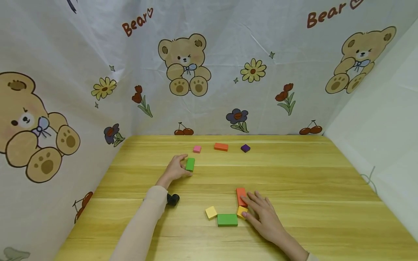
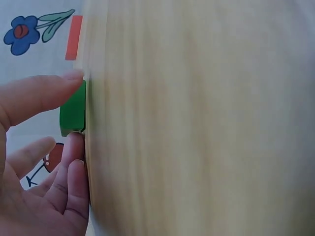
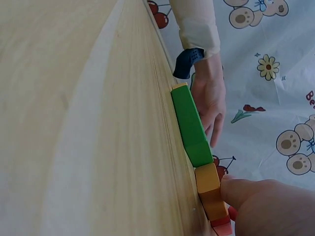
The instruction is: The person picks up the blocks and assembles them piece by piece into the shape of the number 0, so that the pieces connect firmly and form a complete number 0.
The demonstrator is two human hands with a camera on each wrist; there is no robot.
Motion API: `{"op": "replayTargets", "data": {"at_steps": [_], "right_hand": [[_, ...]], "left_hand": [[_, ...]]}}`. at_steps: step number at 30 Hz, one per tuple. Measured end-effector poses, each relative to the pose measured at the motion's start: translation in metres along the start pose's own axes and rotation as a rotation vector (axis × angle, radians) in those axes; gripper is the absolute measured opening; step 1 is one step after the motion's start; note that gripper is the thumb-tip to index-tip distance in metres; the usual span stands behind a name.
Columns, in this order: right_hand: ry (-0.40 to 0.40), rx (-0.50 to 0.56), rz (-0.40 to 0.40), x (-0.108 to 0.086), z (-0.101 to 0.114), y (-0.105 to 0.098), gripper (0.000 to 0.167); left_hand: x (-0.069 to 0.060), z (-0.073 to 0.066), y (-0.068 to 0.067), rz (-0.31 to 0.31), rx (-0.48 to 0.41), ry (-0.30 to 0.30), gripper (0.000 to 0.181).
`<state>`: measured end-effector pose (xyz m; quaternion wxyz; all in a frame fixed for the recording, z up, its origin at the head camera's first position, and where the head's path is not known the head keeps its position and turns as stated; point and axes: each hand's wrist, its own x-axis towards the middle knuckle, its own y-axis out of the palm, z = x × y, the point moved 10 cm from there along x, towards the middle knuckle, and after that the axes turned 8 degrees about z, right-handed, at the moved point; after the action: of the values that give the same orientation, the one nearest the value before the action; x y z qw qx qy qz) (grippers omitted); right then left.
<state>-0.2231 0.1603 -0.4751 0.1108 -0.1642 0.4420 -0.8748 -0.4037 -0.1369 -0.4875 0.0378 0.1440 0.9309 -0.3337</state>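
In the head view my left hand [image 1: 175, 169] reaches over the table and pinches a green block [image 1: 190, 164] end to end between thumb and fingers. The left wrist view has the same green block [image 2: 74, 109] between the thumb and a fingertip. My right hand [image 1: 265, 218] rests by a row of blocks nearer the front. Its index finger touches a red-orange block [image 1: 241, 197], and its thumb lies against a yellow-orange block [image 1: 242, 212]. Beside that is a second green block [image 1: 227, 220], with a yellow block [image 1: 211, 212] at its left corner.
Toward the back edge lie a pink block [image 1: 197, 149], an orange block [image 1: 221, 146] and a purple block [image 1: 245, 148]. A black object [image 1: 173, 199] shows by the left forearm. A printed cloth [image 1: 222, 101] hangs behind the wooden table [image 1: 294, 174].
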Motion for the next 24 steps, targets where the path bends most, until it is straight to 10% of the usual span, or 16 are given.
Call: {"op": "replayTargets", "data": {"at_steps": [24], "right_hand": [[-0.018,-0.017,-0.019,0.0006,0.0031,-0.0017,0.05]], "left_hand": [[0.0034,0.0048,0.0035,0.01,-0.111,0.012,0.068]]}}
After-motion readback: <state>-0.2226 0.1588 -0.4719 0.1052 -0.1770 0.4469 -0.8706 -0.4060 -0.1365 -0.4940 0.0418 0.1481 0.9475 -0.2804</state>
